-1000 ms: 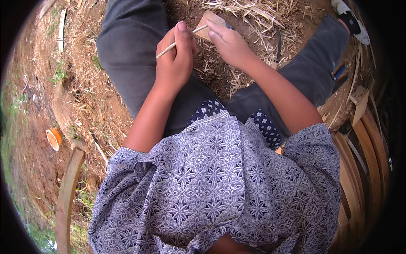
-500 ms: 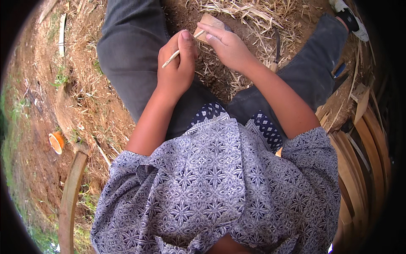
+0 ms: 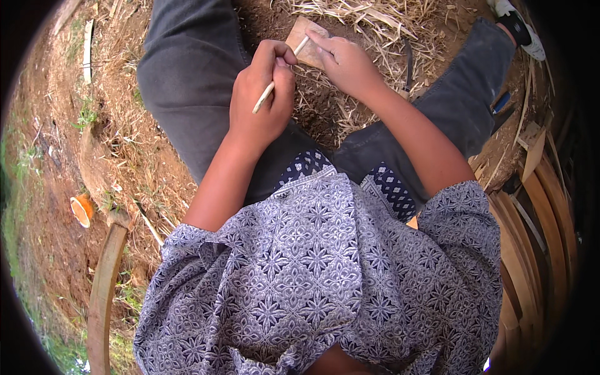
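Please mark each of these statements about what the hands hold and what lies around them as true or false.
1. The left hand grips a thin pale stick. True.
2. The right hand rests at a flat wooden block. True.
3. The person sits on a tiled floor. False: bare soil with dry straw.
4. An orange object lies on the person's left. True.
5. The stick lies flat on the ground, untouched. False: the left hand holds it up, tip toward the block.

A thin pale stick (image 3: 279, 77) slants between both hands, its upper end lying against a flat tan wooden block (image 3: 308, 47) on the straw-strewn ground.
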A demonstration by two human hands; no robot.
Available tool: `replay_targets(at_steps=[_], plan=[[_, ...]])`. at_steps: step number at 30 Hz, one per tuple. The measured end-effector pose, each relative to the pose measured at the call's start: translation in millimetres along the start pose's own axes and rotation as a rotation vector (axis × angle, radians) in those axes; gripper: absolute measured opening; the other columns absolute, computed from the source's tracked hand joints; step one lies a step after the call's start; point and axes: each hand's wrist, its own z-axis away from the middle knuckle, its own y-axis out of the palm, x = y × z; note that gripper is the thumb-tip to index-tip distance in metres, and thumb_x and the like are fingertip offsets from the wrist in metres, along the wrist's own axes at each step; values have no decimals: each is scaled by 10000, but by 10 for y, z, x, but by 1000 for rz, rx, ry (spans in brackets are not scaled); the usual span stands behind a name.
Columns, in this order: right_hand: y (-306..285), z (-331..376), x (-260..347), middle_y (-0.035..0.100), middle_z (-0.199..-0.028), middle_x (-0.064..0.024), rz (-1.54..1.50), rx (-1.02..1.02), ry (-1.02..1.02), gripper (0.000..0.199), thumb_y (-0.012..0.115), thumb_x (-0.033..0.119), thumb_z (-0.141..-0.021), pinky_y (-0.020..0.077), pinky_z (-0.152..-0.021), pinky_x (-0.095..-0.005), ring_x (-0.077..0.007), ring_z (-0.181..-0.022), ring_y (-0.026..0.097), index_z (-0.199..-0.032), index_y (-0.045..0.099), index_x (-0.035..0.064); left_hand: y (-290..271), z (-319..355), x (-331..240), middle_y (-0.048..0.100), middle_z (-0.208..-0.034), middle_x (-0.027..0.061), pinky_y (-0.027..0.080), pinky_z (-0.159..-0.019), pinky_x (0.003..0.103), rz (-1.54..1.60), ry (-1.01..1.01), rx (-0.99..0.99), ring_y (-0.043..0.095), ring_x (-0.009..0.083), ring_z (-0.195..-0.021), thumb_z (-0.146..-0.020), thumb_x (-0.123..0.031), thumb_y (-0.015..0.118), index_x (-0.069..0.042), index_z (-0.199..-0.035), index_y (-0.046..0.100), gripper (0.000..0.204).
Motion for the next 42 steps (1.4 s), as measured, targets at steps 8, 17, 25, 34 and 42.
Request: replay_targets(at_steps=[8, 17, 25, 34, 42], plan=[[-55, 101, 211, 673, -852, -150, -454, 136, 173, 419, 511, 202, -1072, 518, -741, -343, -182, -742, 613, -1478, 601, 154, 15, 23, -8, 532, -712, 25, 415, -577, 259, 23, -1, 10, 483, 79, -625, -1034, -70, 426, -17, -1004, 525, 116], [1, -20, 207, 722, -1204, -205, -393, 6, 130, 421, 489, 194, -1084, 530, -948, -347, -232, -1055, 716, -1482, 583, 95, 14, 11, 22, 582, -692, 117, 476, -568, 356, 17, -23, -5, 586, 216, -571, -991, -38, 490, -18, -1012, 539, 58], [86, 95, 412, 724, -942, -244, -350, -148, -5, 390, 509, 208, -1050, 546, -787, -444, -367, -871, 726, -1402, 651, 117, 5, 32, -16, 594, -714, 143, 493, -589, 369, -20, -30, 8, 625, 264, -598, -991, -46, 494, -11, -1029, 529, 63], [-263, 12, 122, 746, -932, -34, -442, -19, 255, 394, 489, 239, -1084, 511, -728, -299, -117, -729, 600, -1440, 636, 158, 43, 50, -93, 534, -687, 34, 421, -568, 283, -102, -39, 8, 499, 90, -599, -994, -34, 495, -12, -1019, 577, 89], [-100, -32, 57, 761, -968, -79, -391, -133, 106, 328, 548, 197, -1044, 540, -774, -355, -214, -798, 677, -1328, 688, 113, 21, 34, -72, 537, -669, 38, 409, -552, 291, -56, -43, 69, 490, 91, -578, -958, -15, 486, 14, -922, 609, 131]])
